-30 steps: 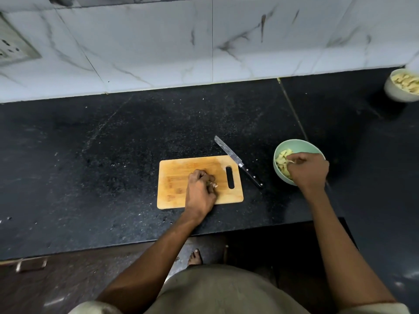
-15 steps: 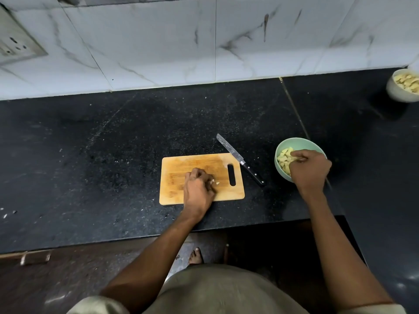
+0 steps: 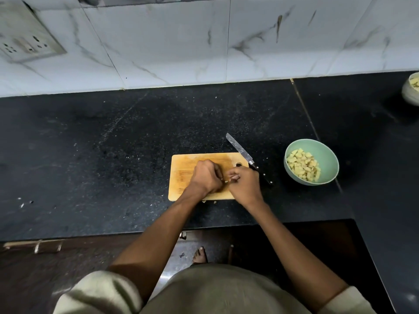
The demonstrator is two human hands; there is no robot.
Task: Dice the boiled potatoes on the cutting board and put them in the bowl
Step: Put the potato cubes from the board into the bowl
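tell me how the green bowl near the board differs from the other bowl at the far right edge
The green bowl is mint green and fully in view; the pale bowl looks off-white and is cut off by the frame edge. The green bowl sits nearer the cutting board and the knife; the pale bowl sits further back, towards the wall. Both rest on the black counter and hold pale yellow pieces.
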